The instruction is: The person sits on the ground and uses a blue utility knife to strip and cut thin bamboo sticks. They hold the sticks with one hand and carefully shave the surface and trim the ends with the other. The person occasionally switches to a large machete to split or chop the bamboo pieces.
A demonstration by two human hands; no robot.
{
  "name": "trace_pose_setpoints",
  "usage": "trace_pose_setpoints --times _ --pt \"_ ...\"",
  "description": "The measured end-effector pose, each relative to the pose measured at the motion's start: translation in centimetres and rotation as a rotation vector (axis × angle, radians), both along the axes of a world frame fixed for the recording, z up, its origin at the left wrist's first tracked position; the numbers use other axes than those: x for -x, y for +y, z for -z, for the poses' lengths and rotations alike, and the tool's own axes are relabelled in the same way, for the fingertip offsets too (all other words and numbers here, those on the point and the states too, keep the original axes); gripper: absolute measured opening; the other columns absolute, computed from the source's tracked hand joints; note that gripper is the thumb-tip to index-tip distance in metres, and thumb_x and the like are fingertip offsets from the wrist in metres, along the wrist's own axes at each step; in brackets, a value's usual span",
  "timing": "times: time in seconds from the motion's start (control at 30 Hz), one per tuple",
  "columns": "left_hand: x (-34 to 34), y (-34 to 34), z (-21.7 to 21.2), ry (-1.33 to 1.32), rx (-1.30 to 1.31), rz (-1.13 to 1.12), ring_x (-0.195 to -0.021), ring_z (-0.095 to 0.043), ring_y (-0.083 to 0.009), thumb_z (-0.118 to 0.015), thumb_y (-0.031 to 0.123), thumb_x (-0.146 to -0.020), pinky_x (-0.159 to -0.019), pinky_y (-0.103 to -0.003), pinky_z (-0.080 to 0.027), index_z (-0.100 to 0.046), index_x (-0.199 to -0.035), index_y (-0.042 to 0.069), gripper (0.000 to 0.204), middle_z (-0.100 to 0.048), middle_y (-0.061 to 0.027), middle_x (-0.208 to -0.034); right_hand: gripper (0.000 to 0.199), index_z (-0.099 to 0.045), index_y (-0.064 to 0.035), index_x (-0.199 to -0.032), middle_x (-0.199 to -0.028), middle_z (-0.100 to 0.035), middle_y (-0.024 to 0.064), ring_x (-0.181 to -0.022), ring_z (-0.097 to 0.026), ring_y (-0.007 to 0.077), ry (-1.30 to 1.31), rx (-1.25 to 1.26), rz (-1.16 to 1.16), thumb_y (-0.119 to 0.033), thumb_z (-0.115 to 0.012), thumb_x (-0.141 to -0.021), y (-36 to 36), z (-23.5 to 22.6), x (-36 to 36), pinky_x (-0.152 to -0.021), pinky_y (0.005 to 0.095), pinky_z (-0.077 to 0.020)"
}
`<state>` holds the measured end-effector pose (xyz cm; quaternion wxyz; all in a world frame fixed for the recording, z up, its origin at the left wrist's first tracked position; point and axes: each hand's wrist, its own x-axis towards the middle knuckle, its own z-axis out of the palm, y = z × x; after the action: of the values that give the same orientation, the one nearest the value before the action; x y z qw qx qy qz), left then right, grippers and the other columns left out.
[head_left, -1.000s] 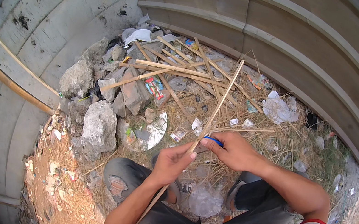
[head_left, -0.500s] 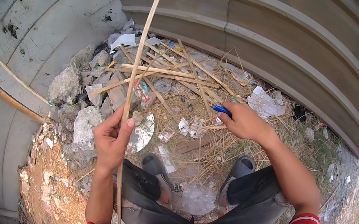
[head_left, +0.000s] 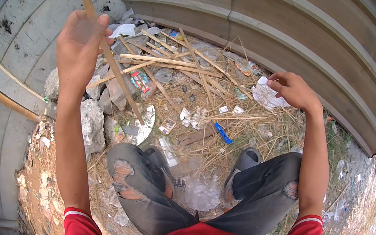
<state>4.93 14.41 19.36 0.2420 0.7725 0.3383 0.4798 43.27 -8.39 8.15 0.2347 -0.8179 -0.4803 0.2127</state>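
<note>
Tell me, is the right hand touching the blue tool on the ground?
Apart. The head view shows the right hand raised, with straw-covered ground between it and the blue tool.

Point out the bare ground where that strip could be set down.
Left hand holds the bamboo strip. Freest patch: the dirt between the left knee and the corrugated wall. Straw by the blue tool is partly open. The corner stick pile and rocks are crowded.

A heap of split bamboo strips (head_left: 171, 64) lies on dry straw at the foot of a corrugated metal wall (head_left: 279, 29). Left of the heap sit grey stones (head_left: 92, 122). Just below it lies a blue knife (head_left: 223, 133), and to its right a crumpled white paper (head_left: 265, 95). A clear plastic bag (head_left: 202, 193) lies well below.
</note>
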Motion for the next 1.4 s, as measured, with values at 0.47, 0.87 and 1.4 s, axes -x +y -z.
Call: trace_pose_setpoints --times 0.47,0.87,1.4 --pt "-9.2 1.0 23.2 0.184 0.471 0.267 -0.079 -0.075 -0.0194 -0.082 0.02 -0.09 -0.069 -0.031 -0.06 -0.059 -0.105 -0.005 0.037 -0.074 -0.0155 -0.087 0.049 -0.066 0.0023 -0.113 -0.116 -0.067 0.0292 -0.113 -0.066 0.0431 -0.159 0.529 0.6 -0.042 -0.063 -0.092 -36.6 50.8 -10.0 -0.093 0.0523 -0.0524" --pt "-9.7 2.1 15.4 0.033 0.394 0.584 -0.1 -0.066 -0.0143 -0.069 0.02 -0.101 -0.086 -0.028 -0.054 -0.056 -0.124 -0.001 0.033 -0.069 -0.008 -0.109 0.067 -0.049 -0.013 -0.142 -0.144 -0.049 0.024 -0.132 -0.047 0.0489 -0.192 0.578 1.132 -0.056 -0.061 -0.092 -36.4 50.8 5.7 -0.104 0.0567 -0.044" --pt "-7.3 4.2 9.9 0.187 0.089 0.376 -0.091 -0.07 -0.011 -0.068 0.02 -0.101 -0.074 -0.027 -0.058 -0.065 -0.117 0.001 0.025 -0.072 -0.005 -0.099 0.064 -0.058 -0.0066 -0.133 -0.124 -0.064 0.025 -0.116 -0.062 0.0447 -0.17 0.666 1.311 -0.053 -0.062 -0.089 -39.0 52.9 8.9 -0.102 0.055 -0.0457"
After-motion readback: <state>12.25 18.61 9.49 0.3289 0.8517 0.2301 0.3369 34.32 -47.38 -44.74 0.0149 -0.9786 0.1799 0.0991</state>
